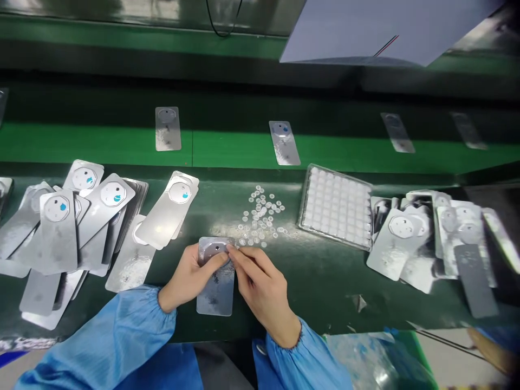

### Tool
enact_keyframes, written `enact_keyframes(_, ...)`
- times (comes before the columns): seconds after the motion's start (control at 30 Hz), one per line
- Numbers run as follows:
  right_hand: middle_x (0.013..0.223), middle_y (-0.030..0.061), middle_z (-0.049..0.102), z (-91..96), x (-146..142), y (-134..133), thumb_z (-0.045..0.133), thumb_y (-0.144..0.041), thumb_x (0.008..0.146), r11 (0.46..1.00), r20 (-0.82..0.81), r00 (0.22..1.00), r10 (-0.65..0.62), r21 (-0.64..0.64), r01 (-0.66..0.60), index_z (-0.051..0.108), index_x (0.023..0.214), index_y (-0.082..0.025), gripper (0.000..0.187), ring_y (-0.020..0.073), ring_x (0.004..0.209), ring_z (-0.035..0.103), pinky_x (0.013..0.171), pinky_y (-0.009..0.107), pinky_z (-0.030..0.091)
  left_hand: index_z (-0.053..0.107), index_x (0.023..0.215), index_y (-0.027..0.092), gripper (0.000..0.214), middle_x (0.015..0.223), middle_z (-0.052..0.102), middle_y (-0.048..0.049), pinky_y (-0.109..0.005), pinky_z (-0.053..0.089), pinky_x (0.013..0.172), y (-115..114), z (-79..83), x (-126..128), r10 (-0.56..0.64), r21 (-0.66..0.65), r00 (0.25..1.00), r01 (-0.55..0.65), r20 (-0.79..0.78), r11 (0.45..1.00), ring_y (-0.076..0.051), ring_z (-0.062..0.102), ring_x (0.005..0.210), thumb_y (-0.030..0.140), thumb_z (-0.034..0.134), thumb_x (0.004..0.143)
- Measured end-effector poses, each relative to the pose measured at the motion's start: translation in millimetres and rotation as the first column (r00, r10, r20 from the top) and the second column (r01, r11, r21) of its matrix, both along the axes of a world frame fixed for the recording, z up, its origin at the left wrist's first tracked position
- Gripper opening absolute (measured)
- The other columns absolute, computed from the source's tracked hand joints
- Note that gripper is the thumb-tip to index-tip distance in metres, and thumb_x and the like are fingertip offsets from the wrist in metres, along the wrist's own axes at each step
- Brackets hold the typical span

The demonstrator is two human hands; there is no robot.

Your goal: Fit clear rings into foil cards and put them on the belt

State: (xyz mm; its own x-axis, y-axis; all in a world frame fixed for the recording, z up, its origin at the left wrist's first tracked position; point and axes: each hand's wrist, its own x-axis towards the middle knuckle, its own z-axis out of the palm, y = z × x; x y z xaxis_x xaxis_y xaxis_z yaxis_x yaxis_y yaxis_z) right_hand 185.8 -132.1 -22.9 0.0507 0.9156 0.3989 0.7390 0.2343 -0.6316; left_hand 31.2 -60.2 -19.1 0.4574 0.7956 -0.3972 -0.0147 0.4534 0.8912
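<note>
Green bench (325, 281) at centre; plate stacks (81, 227) at left. Plate (215, 271), lower centre, is gripped at its left edge by the left hand (190, 276). Right hand (260, 281) fingertips are pinched at its round top; whether a disc is held cannot be told. Loose discs (260, 216) just above could be scattered by a sleeve.

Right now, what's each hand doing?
Left hand: holding the silver plate.
Right hand: fingertips pinched at the plate's round recess; what they hold cannot be told.
</note>
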Motion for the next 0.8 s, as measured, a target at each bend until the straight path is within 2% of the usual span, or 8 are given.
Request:
enact_keyframes(0.17,0.103,0.0075,0.075,4.5,5.6,4.3,0.062,-0.008,0.100,1.000,0.079,0.997,0.023,0.014,-0.025,0.073,0.126,-0.021,0.031,0.0174,0.089,0.074,0.081,0.027,0.064,0.079,0.086,0.016,0.033,0.081,0.074,-0.0031,-0.028,0.052,0.074,-2.8,-7.9,-5.9,0.076,-0.131,0.997,-0.073,0.019,0.989,-0.021,0.066,0.081,0.048,0.071,0.088)
enact_keyframes(0.43,0.097,0.0058,0.078,11.4,3.9,8.0,0.062,-0.016,0.102,1.000,0.131,0.991,0.023,0.001,-0.023,0.076,0.112,-0.021,0.017,0.0173,0.083,0.075,0.078,0.029,0.063,0.074,0.077,0.016,0.035,0.069,0.066,-0.0014,-0.027,0.045,0.063,-1.3,-5.0,-6.7,0.002,-0.078,1.000,-0.001,0.007,0.997,-0.018,0.057,0.068,0.048,0.067,0.090)
enact_keyframes(0.6,0.097,0.0066,0.077,13.1,2.6,11.2,0.058,-0.017,0.104,0.998,0.137,0.989,0.048,-0.050,-0.041,0.072,0.106,-0.020,0.014,0.0173,0.081,0.075,0.067,0.027,0.060,0.077,0.082,0.017,0.033,0.072,0.069,-0.0017,-0.027,0.047,0.063,-1.0,-3.1,-6.5,-0.022,-0.062,1.000,0.023,0.017,0.998,-0.018,0.061,0.069,0.047,0.066,0.092)
enact_keyframes(0.67,0.096,0.0065,0.076,12.3,-1.4,11.2,0.059,-0.015,0.102,0.998,0.115,0.991,0.061,0.007,-0.063,0.070,0.106,-0.020,0.014,0.0173,0.079,0.074,0.065,0.027,0.059,0.079,0.087,0.017,0.031,0.076,0.074,-0.0029,-0.029,0.052,0.070,-0.7,-4.1,-5.3,0.011,-0.102,0.999,-0.007,0.043,0.995,-0.021,0.067,0.075,0.045,0.067,0.091)
enact_keyframes(0.73,0.091,0.0047,0.076,10.7,-4.1,6.2,0.061,-0.011,0.099,0.991,0.053,0.997,0.047,0.125,-0.054,0.070,0.106,-0.023,0.017,0.0175,0.076,0.074,0.066,0.028,0.060,0.082,0.095,0.016,0.032,0.085,0.078,-0.0057,-0.032,0.055,0.078,0.0,-4.0,-3.8,0.059,-0.192,0.994,-0.039,0.096,0.981,-0.025,0.072,0.084,0.044,0.068,0.089)
enact_keyframes(0.8,0.085,0.0029,0.075,9.4,2.3,-8.7,0.065,-0.009,0.095,0.977,-0.051,0.998,-0.028,0.210,0.038,0.071,0.102,-0.026,0.020,0.0187,0.072,0.073,0.064,0.031,0.059,0.082,0.103,0.016,0.036,0.096,0.081,-0.0086,-0.036,0.058,0.081,1.1,-1.6,-2.6,0.089,-0.288,0.985,-0.043,0.147,0.957,-0.029,0.076,0.089,0.045,0.070,0.086)
